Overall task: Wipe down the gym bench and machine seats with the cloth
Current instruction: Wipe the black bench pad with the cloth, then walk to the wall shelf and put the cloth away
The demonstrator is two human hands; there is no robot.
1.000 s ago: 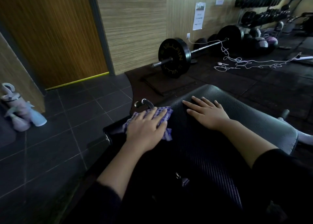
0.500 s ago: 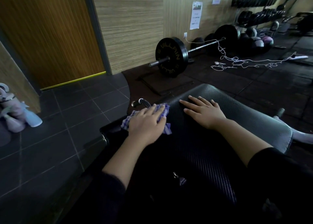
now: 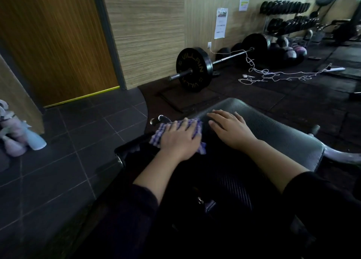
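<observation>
— What's changed since a second ago?

— Hardly anything on the pad. My left hand (image 3: pixel 178 140) still presses the cloth (image 3: pixel 195 128) flat, and it has edged a little closer to my right hand (image 3: pixel 231 128); the gap between them is narrower than before. The view has also drifted, so the barbell (image 3: pixel 195 69) sits a bit differently in front of me.

— How is your left hand holding the cloth?

— It isn't pinching it. The fingers lie straight and together on top, palm down, pushing the checked purple-and-white fabric against the bench (image 3: pixel 273 133). The cloth sticks out past my fingertips, beyond the little-finger side towards the bench's left edge, and a corner shows under the thumb side near my wrist.

— Where exactly on the bench is that?

— On the left side of the black textured pad, near its far end, just behind a curved metal handle (image 3: pixel 161 119) at the bench's edge.

— And your right hand?

— Spread flat on the bare pad just beside the cloth, fingers straight, holding nothing. Whether the thumb touches the cloth I can't tell.

— Anything else around?

— The barbell lies on the dark mat ahead, with a tangled white cord (image 3: pixel 273 75) beyond it. A dumbbell rack (image 3: pixel 289 16) stands against the far wall, and a pale blue spray bottle (image 3: pixel 37 140) lies on the tiles at the left.
</observation>
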